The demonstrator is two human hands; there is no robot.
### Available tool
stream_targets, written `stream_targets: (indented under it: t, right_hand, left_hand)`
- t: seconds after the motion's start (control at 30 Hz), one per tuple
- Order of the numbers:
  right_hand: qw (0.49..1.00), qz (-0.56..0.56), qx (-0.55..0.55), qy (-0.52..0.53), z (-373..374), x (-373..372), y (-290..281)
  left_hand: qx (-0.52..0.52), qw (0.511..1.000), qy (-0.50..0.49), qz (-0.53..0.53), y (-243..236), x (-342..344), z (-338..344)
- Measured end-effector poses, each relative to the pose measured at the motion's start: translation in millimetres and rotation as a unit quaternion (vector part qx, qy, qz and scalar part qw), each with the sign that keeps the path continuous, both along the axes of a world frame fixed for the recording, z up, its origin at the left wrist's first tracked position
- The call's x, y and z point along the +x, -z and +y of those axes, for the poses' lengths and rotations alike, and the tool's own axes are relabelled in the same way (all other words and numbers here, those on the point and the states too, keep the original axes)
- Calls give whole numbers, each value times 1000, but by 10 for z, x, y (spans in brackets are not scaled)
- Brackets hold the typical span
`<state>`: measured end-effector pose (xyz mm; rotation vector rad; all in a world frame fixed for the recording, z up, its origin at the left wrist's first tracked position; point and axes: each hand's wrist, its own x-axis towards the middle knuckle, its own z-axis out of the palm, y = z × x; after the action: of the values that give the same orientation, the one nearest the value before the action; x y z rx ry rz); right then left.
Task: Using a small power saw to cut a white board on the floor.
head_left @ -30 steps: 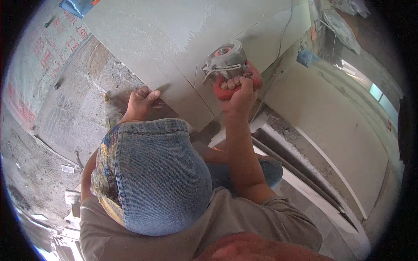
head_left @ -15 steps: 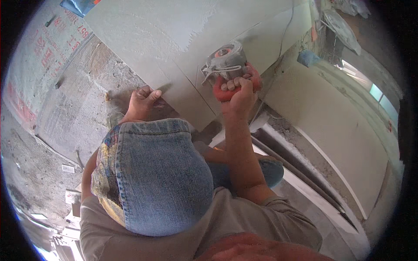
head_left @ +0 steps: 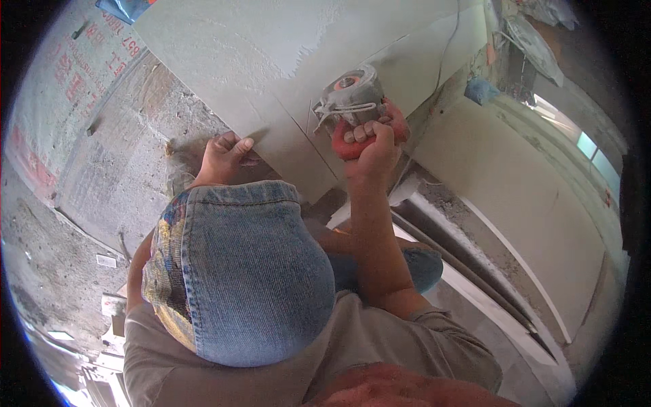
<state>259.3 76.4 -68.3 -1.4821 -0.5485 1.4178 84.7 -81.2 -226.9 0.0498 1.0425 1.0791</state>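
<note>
Rough grey floor (head_left: 51,251) seen at left, small white scrap (head_left: 106,260) on it. Pale green window (head_left: 586,144) seen near right edge. Lower-left corner brightly lit.

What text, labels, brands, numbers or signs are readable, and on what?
Pale board, upper left: red printed characters and numerals, described only, not transcribed; some are blurred.
Small white rectangle, lower left: any marks too small to read.
Red-handled power tool in the right hand: no legible text.
</note>
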Motion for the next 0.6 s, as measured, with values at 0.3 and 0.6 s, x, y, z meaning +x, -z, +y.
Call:
stream_targets:
  t: [0.3, 0.6]
  right_hand:
    - [998, -50, 16, -19, -39, -94, 0]
    - [999, -34, 5, -24, -72, -97, -18]
  left_hand:
    - [-21, 1000, -17, -17, 21, -12, -43]
    - [-23, 999, -19, -14, -26, -37, -41]
